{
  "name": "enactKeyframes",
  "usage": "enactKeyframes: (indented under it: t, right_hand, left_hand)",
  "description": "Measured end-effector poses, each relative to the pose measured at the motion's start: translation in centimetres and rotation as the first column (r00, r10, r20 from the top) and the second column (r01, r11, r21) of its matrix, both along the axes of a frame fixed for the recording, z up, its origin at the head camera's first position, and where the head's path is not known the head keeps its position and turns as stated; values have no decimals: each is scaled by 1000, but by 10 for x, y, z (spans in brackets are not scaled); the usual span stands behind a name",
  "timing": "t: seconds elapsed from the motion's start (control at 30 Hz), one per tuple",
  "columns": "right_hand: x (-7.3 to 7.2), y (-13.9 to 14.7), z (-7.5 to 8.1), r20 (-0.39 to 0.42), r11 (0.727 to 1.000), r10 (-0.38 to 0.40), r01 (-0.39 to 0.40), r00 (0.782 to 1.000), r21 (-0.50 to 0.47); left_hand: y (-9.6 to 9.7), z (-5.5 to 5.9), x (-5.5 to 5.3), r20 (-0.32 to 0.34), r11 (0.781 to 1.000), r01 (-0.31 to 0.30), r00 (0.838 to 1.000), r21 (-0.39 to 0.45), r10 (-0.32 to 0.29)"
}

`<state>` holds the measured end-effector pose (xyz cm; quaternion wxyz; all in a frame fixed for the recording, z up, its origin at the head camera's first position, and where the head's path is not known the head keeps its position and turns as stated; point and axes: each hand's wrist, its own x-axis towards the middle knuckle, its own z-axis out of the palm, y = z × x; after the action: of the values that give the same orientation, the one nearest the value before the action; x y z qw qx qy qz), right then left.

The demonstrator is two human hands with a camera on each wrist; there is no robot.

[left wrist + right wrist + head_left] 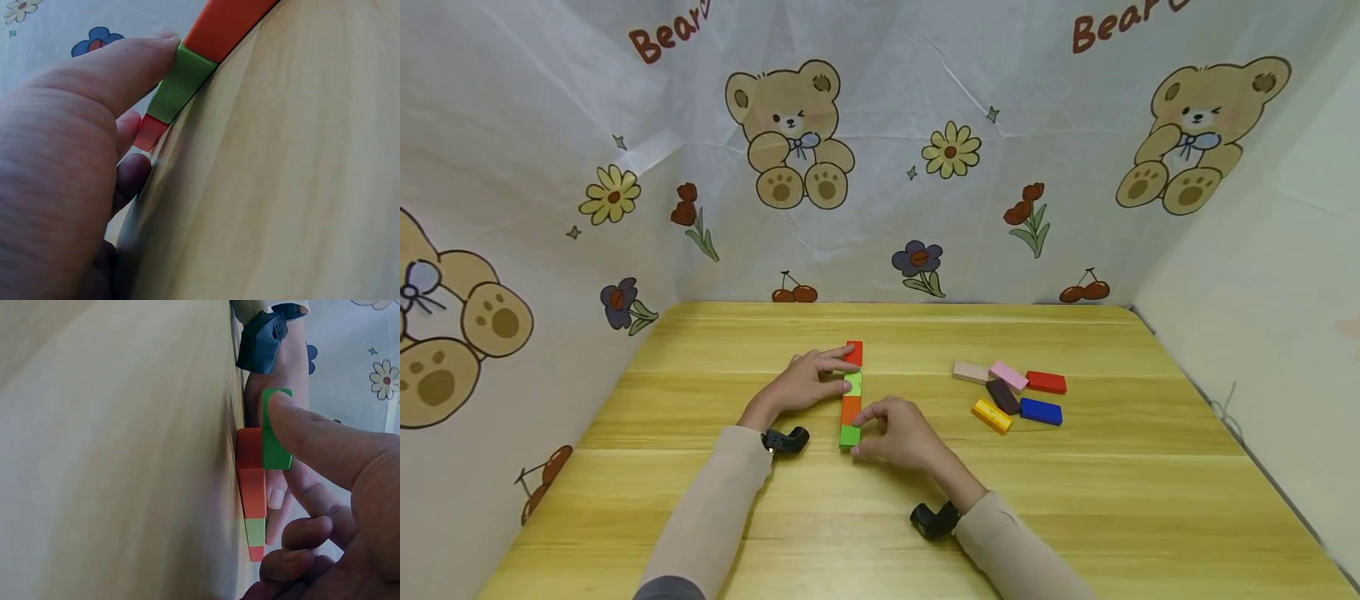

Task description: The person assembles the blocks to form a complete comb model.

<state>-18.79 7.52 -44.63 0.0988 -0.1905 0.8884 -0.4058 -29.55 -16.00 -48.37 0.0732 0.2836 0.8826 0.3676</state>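
A straight row of small blocks lies on the wooden table, running away from me: an orange block [851,408], a light green block [855,382] and a red block [856,351] at the far end. My left hand [802,383] rests against the row from the left, its fingers extended over the red block and its thumb on the light green one. Between thumb and fingertip, my right hand [901,433] pinches a green block [277,440] at the near end. In the right wrist view that block sits higher than the orange block, overlapping its near end.
Right of the hands lies a loose group of blocks: beige [972,372], pink [1008,377], red [1047,382], dark brown [1003,396], yellow [992,415] and blue [1041,411]. A bear-print cloth [865,208] hangs behind the table [820,533].
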Motion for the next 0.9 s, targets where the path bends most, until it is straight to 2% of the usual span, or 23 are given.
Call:
enactKeyframes:
  t: [0.27,0.4,0.63,0.9]
  right_hand:
    - [4,-3,0,-30,999,-19,20,999,49]
    - [4,-3,-2,-29,998,-37,38,999,46]
    - [4,-5,-7,-9,998,-42,42,999,39]
    - [5,-4,-9,5,999,-46,46,999,28]
  left_hand:
    - [1,1,1,18,1000,-9,1000,4,9]
    - [1,1,1,17,1000,-5,1000,4,5]
    - [-1,-1,1,-25,1000,10,1000,0,-10]
    - [1,0,1,-18,1000,12,1000,-5,-13]
